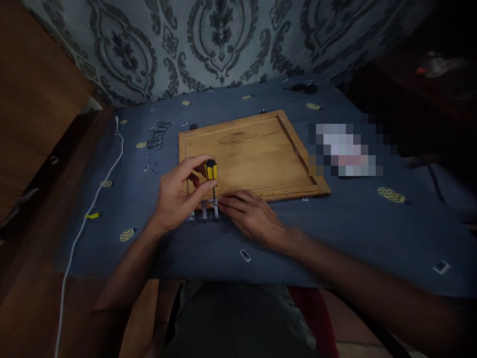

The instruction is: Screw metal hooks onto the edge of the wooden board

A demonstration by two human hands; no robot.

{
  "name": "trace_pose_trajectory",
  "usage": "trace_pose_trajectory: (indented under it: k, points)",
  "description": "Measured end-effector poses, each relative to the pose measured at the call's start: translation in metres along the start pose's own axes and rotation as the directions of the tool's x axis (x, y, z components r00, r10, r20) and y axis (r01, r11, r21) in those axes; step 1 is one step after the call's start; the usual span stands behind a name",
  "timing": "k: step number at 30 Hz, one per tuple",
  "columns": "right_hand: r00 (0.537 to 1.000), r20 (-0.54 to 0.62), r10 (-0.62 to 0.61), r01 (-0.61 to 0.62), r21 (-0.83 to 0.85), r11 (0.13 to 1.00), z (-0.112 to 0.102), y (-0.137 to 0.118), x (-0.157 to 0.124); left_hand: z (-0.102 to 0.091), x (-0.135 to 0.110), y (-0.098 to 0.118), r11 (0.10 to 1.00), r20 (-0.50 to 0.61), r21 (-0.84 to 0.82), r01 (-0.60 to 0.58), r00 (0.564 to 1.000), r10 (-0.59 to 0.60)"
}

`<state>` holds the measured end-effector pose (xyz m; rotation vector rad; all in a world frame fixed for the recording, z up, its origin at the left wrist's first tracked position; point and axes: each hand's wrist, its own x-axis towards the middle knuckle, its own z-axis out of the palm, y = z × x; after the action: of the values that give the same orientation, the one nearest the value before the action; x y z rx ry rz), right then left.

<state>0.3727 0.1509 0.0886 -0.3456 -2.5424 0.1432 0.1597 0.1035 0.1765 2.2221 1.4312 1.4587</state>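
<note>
My left hand (179, 194) grips a yellow and black screwdriver (211, 171) by its handle, held upright with its tip down at a small metal bracket (204, 213) by the near edge of a wooden panel (249, 154). My right hand (249, 214) rests on the blue cloth, its fingertips pinched at the bracket right beside the screwdriver tip. What the fingertips press on is too small to make out.
A blue cloth (335, 219) with yellow spots covers the surface. Several small metal parts (156, 134) lie left of the panel. A white cable (108, 174) runs down the left edge. A dark tool (303, 88) lies at the back. A blurred patch (346, 149) lies right of the panel.
</note>
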Motion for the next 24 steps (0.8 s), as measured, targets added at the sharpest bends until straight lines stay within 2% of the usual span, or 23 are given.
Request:
trace_pose_trajectory:
  k: [8,15,20,24]
  points:
    - [0.999,-0.048,-0.024,0.022,-0.029,0.999,0.002,-0.0005,-0.0001,0.0001,-0.0039,-0.0051,1.0,0.021,-0.007,-0.025,0.999,0.025]
    - [0.999,-0.033,-0.007,0.007,0.003,1.0,0.0006,-0.0006,0.0001,-0.0018,0.0015,-0.0012,0.983,0.074,0.03,-0.184,0.981,0.181]
    - [1.0,0.008,0.017,-0.018,0.023,1.0,0.0009,-0.0008,-0.0004,0.0004,-0.0004,-0.0019,0.987,0.01,0.071,-0.147,0.989,0.147]
    - [1.0,0.003,0.011,-0.011,-0.001,1.0,0.0003,-0.0004,-0.0007,0.0004,-0.0045,-0.0012,0.998,0.023,0.018,-0.065,0.998,0.065]
